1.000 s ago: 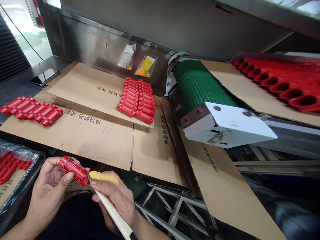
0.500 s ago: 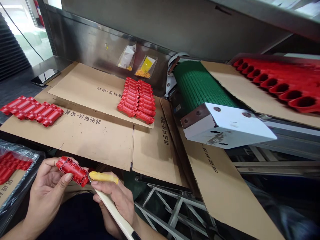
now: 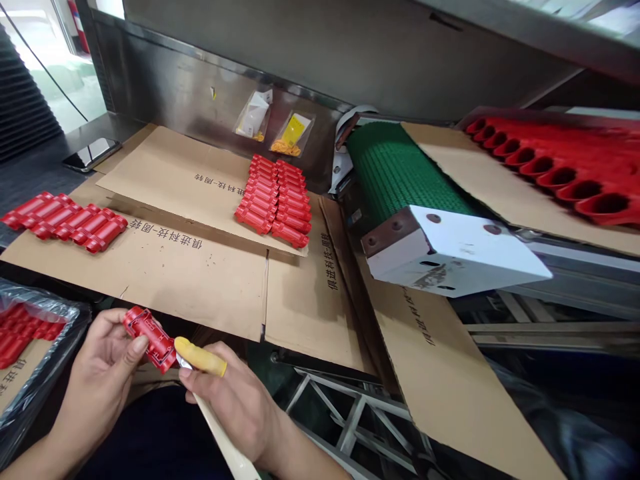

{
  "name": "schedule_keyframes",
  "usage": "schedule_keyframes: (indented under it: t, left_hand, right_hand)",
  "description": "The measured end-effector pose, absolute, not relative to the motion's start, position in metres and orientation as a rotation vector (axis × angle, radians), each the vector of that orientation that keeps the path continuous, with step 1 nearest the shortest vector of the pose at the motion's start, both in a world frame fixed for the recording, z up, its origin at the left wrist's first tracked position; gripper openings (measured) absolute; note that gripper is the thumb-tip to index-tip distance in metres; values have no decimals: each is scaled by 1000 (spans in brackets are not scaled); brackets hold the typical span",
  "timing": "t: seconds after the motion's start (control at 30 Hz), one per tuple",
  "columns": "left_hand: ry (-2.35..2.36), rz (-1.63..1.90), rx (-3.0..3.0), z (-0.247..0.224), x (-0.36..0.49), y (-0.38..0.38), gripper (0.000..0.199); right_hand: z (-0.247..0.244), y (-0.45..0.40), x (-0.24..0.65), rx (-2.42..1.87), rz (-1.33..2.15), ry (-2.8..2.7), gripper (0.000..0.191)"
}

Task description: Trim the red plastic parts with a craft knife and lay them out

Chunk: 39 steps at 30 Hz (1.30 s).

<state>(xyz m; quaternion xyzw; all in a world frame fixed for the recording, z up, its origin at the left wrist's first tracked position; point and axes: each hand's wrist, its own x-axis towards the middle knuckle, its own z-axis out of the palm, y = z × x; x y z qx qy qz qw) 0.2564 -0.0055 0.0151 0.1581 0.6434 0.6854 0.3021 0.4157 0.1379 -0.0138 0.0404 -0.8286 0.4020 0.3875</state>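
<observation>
Between the thumb and fingers of my left hand [image 3: 107, 373] is a red plastic part [image 3: 153, 339], tilted down to the right. My right hand [image 3: 233, 393], with a yellow cover on one finger, grips a cream-handled knife [image 3: 220, 430]. Its short metal blade meets the part's right end. Two columns of red parts [image 3: 275, 200] lie on the raised cardboard sheet [image 3: 165, 160]. More red parts [image 3: 65, 220] stand in a row at the left on the lower cardboard [image 3: 210, 293].
A plastic-lined box [image 3: 43, 393] with red parts sits at lower left. A phone [image 3: 93, 155] lies at the back left. Two small bags [image 3: 293, 135] lean on the metal wall. To the right are a green conveyor [image 3: 400, 167] and red tubes [image 3: 575, 167] on cardboard.
The red part has shifted slightly right and tilts more steeply. My right hand has turned, with its fingers closer together round the knife, whose handle end has moved left and down.
</observation>
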Motion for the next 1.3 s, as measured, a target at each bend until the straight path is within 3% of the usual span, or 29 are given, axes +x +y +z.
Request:
schedule_keyframes:
  t: [0.1, 0.27, 1.1, 1.3]
  left_hand:
    - [1491, 1732, 237, 20, 256, 1, 27]
    - [1580, 1769, 439, 13, 263, -8, 22]
    - [1663, 1732, 658, 11, 272, -9, 11]
    - [1608, 1747, 579, 8, 273, -11, 12]
  right_hand:
    - [-15, 139, 416, 139, 1097, -1994, 27]
    - [-13, 131, 410, -56, 1298, -1810, 20]
    - [-14, 116, 401, -85, 1113, -1811, 35]
    - [-13, 117, 402, -58, 1129, -1788, 28]
